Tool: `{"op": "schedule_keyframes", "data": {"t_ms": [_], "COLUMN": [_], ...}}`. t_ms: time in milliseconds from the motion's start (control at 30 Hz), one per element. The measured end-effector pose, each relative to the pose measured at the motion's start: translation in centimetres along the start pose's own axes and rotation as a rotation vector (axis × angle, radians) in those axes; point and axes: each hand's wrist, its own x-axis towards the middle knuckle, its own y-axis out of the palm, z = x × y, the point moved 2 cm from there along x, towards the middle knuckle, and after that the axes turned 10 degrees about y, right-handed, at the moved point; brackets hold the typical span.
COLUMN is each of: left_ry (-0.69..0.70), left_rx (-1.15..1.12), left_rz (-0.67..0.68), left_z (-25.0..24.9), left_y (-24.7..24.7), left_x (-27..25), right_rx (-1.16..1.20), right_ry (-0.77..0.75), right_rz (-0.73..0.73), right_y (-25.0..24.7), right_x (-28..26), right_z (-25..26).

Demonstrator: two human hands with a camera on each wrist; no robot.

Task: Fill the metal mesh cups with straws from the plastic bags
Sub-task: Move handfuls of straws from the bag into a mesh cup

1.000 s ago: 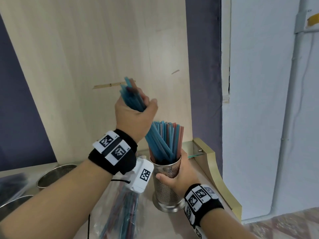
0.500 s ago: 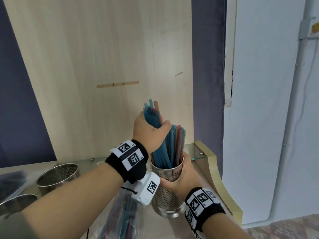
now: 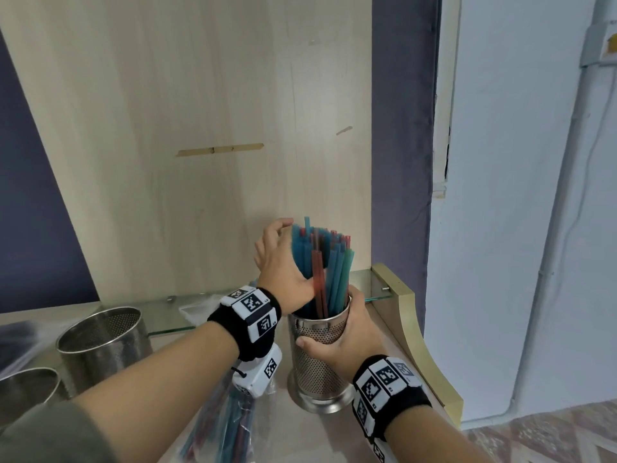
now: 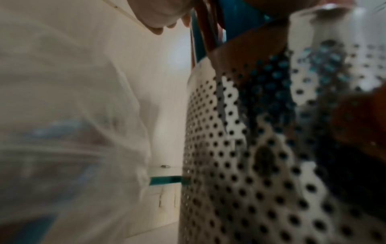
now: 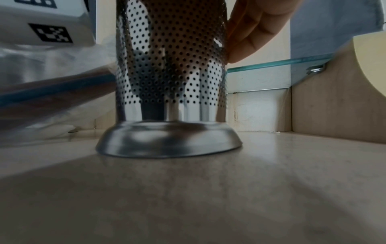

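A perforated metal cup (image 3: 317, 362) stands on the counter, packed with upright blue and red straws (image 3: 334, 262). My right hand (image 3: 347, 332) grips the cup's upper wall from the right and front. My left hand (image 3: 283, 259) is at the left side of the straws above the rim, its loosened fingers (image 3: 280, 225) touching their tops. In the left wrist view the cup's wall (image 4: 271, 148) fills the right half, with straws (image 4: 240, 24) rising above it. The right wrist view shows the cup (image 5: 171, 66) on its flared base and my right fingers (image 5: 250, 33) against it.
A clear plastic bag of straws (image 3: 227, 426) lies on the counter left of the cup. Two empty mesh cups (image 3: 103, 339) (image 3: 26, 385) stand at the far left beside another bag (image 3: 16, 335). A glass shelf (image 3: 367, 285) and wooden back panel are close behind.
My left hand lowered the bundle of straws into the cup and loosened its grip; the straws now stand inside. My right hand kept its hold on the cup.
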Motion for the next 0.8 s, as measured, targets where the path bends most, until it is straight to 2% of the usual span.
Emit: {"op": "schedule_keyframes", "data": {"t_ms": [100, 300, 433, 533, 600, 667, 733, 800], "left_ry": [0.007, -0.136, -0.212, -0.314, -0.425, -0.532, -0.573, -0.554], "left_rx": [-0.105, -0.349, -0.408, -0.31, -0.214, -0.097, 0.031, 0.16], "left_rz": [-0.02, 0.122, 0.041, 0.009, 0.092, 0.281, 0.469, 0.594], "left_z": [0.9, 3.4, 4.5, 5.9, 6.9, 7.8, 8.4, 8.4], "left_y": [0.2, -2.7, -6.7, -8.8, -9.3, -8.9, -7.8, -6.4], "left_x": [-0.7, -0.8, -0.4, -0.6, -1.6, -3.3, -5.2, -6.7], "right_rx": [0.007, 0.024, 0.018, 0.018, 0.028, 0.036, 0.038, 0.037], "right_ry": [-0.008, 0.004, 0.01, 0.011, 0.018, 0.019, 0.022, 0.024], "right_rz": [0.004, 0.029, 0.036, 0.038, 0.037, 0.036, 0.035, 0.029], "right_y": [-0.1, 0.0, 0.0, 0.1, 0.2, 0.2, 0.2, 0.2], "right_x": [0.0, 0.1, 0.2, 0.2, 0.2, 0.2, 0.2, 0.2], "right_z": [0.2, 0.0, 0.0, 0.0, -0.1, -0.1, 0.0, 0.0]}}
